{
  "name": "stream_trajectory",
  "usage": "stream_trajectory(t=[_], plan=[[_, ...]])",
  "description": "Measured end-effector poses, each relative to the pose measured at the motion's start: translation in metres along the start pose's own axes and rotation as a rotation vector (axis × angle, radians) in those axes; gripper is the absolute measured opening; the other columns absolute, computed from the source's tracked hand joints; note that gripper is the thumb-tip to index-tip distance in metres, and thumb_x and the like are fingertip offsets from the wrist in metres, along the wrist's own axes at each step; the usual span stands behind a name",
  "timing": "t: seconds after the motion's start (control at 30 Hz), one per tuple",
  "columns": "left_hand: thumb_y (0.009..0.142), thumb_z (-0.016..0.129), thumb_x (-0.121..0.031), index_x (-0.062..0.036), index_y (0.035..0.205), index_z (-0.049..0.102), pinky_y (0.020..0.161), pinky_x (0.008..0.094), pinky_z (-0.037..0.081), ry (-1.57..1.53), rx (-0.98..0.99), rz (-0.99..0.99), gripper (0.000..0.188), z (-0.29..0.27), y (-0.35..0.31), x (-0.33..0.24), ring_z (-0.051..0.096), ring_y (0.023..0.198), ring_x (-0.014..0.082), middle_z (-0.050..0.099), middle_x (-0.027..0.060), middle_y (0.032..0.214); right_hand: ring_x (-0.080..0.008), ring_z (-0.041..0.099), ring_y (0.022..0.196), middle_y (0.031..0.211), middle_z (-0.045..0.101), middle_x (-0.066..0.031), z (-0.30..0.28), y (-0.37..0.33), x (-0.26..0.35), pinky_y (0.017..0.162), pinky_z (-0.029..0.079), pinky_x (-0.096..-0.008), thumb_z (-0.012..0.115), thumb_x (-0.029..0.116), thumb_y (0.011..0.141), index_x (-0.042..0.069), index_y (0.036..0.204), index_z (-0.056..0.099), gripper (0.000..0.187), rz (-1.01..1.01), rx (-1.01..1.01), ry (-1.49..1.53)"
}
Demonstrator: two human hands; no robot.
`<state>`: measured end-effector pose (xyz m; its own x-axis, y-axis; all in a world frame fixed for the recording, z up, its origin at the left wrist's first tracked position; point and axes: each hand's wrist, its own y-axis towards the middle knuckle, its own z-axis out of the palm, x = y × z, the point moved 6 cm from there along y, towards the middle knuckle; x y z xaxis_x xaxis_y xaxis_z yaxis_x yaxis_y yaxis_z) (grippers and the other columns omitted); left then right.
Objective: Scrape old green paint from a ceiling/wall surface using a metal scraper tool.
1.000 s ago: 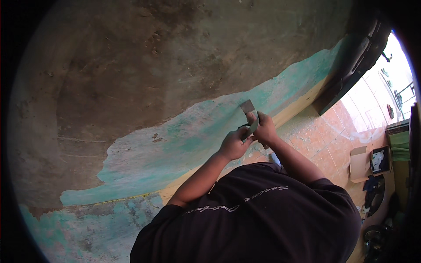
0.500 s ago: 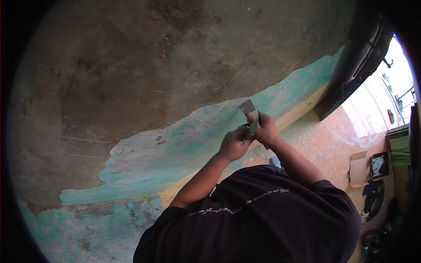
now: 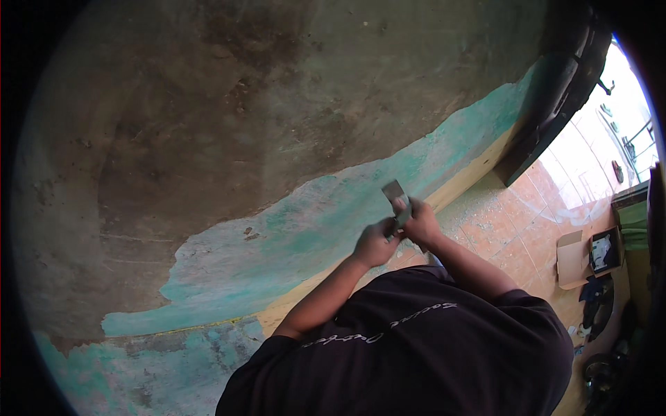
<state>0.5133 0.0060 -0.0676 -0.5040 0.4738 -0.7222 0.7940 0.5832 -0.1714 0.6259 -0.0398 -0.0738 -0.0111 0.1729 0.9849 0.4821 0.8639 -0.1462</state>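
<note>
Both hands are closed around a scraper with a flat metal blade (image 3: 393,191). My right hand (image 3: 423,223) grips it close to the blade, and my left hand (image 3: 375,245) wraps the handle end just below and to the left. Most of the handle is hidden by the fingers. Behind the blade is a patchy turquoise and whitish strip of wall (image 3: 284,243). Above it, the bare grey-brown wall (image 3: 208,139) meets the strip along a ragged edge. Whether the blade touches the wall I cannot tell.
Paint flakes lie on the orange tiled floor (image 3: 503,232) along the wall's foot. A dark door (image 3: 544,121) stands at the right, beside a bright doorway. An opened cardboard box (image 3: 571,262) and dark items sit on the floor at far right.
The scraper and both hands have come down, toward me, leaving the blade farther from the ragged edge. Both hands keep their hold. The view has shifted slightly.
</note>
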Motion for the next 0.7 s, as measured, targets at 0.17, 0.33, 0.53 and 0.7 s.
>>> stream_trajectory(t=[0.17, 0.33, 0.53, 0.7], plan=[[0.075, 0.067, -0.009, -0.0029, 0.07, 0.046, 0.064, 0.032, 0.046, -0.035, -0.141, 0.061, 0.023, -0.037, 0.011, -0.023, 0.061, 0.071, 0.0209, 0.062, 0.015, 0.078, -0.0137, 0.059, 0.055, 0.062, 0.057, -0.0092, 0.003, 0.024, 0.015, 0.051, 0.046, -0.029, 0.05, 0.033, 0.089, -0.003, 0.082, 0.054, 0.037, 0.0, 0.01, 0.142], [0.074, 0.069, -0.014, -0.0031, 0.071, 0.046, 0.06, 0.0321, 0.044, -0.018, -0.084, 0.07, 0.025, -0.015, 0.002, -0.021, 0.054, 0.06, 0.0216, 0.057, 0.0111, 0.066, -0.0136, 0.061, 0.053, 0.061, 0.058, -0.008, 0.009, 0.005, -0.013, 0.047, 0.046, -0.028, 0.05, 0.033, 0.089, -0.003, 0.085, 0.055, 0.036, 0.136, 0.079, 0.393], [0.075, 0.068, -0.018, -0.0031, 0.071, 0.048, 0.058, 0.0323, 0.043, 0.022, 0.036, 0.016, 0.026, 0.011, 0.018, -0.013, 0.053, 0.058, 0.0216, 0.056, 0.0122, 0.066, -0.0112, 0.057, 0.051, 0.062, 0.057, -0.0076, -0.016, 0.0, -0.023, 0.047, 0.046, -0.0267, 0.049, 0.034, 0.09, -0.002, 0.089, 0.054, 0.037, 0.177, -0.002, 0.287], [0.076, 0.067, -0.011, -0.0035, 0.07, 0.047, 0.061, 0.0317, 0.045, -0.101, -0.238, 0.164, 0.022, -0.009, 0.035, -0.029, 0.058, 0.062, 0.0212, 0.059, 0.0111, 0.068, -0.0135, 0.057, 0.051, 0.062, 0.058, -0.0095, -0.037, 0.027, 0.021, 0.047, 0.045, -0.0288, 0.05, 0.032, 0.089, -0.003, 0.086, 0.056, 0.035, 0.061, -0.094, 0.137]])
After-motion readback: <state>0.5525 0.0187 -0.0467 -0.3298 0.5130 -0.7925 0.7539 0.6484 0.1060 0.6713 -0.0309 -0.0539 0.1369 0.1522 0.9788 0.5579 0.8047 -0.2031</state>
